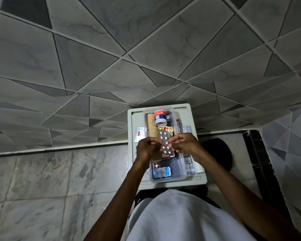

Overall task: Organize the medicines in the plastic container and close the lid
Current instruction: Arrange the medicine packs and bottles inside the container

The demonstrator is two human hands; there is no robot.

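Blister strip (165, 143), one silver card with two rows of pills, hangs between both hands just above the clear plastic container (180, 171); its long axis runs from the far end down toward the person, slightly tilted. The left hand (146, 148) pinches its left edge, the right hand (184, 144) pinches its right edge. One white and orange bottle (160, 117) lies at the container's far end, two tan rolls (152, 126) beside it, one blue pack (162, 172) near. The container sits on one pale stool (131, 136)
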